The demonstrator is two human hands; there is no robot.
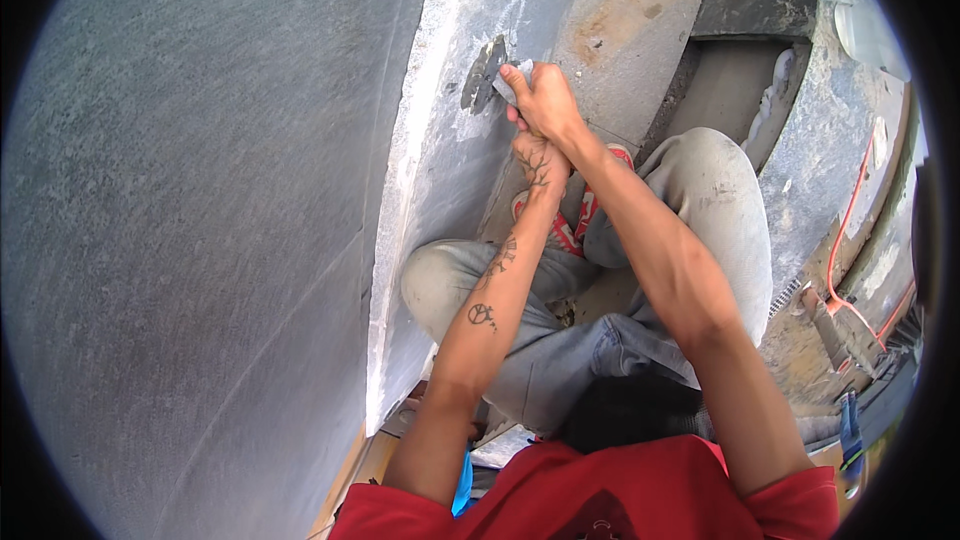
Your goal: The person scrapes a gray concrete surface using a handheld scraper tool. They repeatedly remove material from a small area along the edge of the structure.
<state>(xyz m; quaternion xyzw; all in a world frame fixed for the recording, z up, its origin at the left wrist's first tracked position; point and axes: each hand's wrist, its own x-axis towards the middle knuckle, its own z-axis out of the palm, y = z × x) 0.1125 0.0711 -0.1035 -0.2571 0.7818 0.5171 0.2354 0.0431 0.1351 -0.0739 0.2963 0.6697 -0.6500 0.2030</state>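
Note:
My right hand (547, 102) is closed round a small flat grey piece (502, 88), its thumb pressed along it; whether this is a scraper blade or an abrasive pad I cannot tell. The piece meets the right border of a dark grey wet-looking patch (482, 78) on the side face of a large stone-like slab (440, 155). Just below, against the right wrist, is my left hand (541, 162). The left hand's fingers are turned away and mostly hidden, so what they hold, if anything, does not show. Pale smears surround the dark patch.
The slab's broad grey face (220, 200) fills the left side, with a whitish chipped edge (410, 120). My bent knees (715, 180) and red shoes (565, 230) are close under my arms. A recessed opening (735, 85) lies at upper right; an orange cord (850, 205) runs farther right.

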